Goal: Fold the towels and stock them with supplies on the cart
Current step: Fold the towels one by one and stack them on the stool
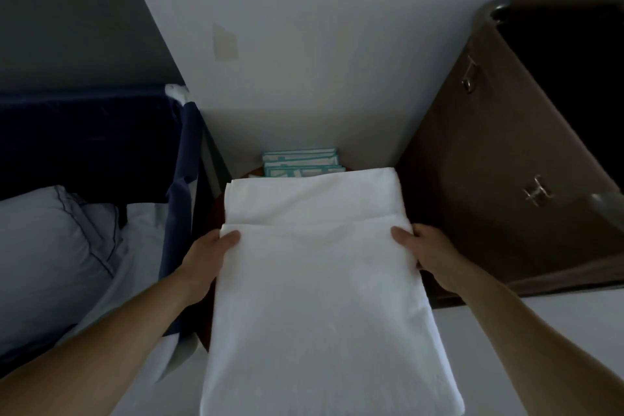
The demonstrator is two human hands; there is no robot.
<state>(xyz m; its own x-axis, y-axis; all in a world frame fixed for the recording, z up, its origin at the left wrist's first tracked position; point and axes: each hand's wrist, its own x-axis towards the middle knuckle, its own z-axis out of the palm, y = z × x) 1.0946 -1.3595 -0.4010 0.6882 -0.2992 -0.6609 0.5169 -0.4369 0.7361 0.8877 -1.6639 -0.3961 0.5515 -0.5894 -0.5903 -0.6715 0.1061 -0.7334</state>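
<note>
Dim light fills a small room with a pale grey wall [304,44], which carries one yellowish stain [225,42]. At the foot of this wall a dark brown wooden surface [216,213] shows only as a narrow edge.

On it lies a white folded towel [314,280] in several layers. Its far edge is just in front of a stack of flat white packets with teal printing [300,164]. The printing on these packets is too small to read.

The left hand [209,257] holds the left edge of the upper layer. Its thumb lies on top of the cloth, and its other fingers are hidden underneath. The right hand [425,253] holds the right edge at the same height in the same way, thumb on top and fingers under the cloth. The near end of the towel reaches toward the camera, between the two forearms.

To the left stands a bed with a light grey pillow with dark piping [50,246], and behind it is a dark blue padded headboard [84,145]. To the right is a large brown box-shaped container [489,179] with a dark opening on top. Its side carries two small metal clasps, one high [469,76] and one lower [537,194]. I can read no label on it.
</note>
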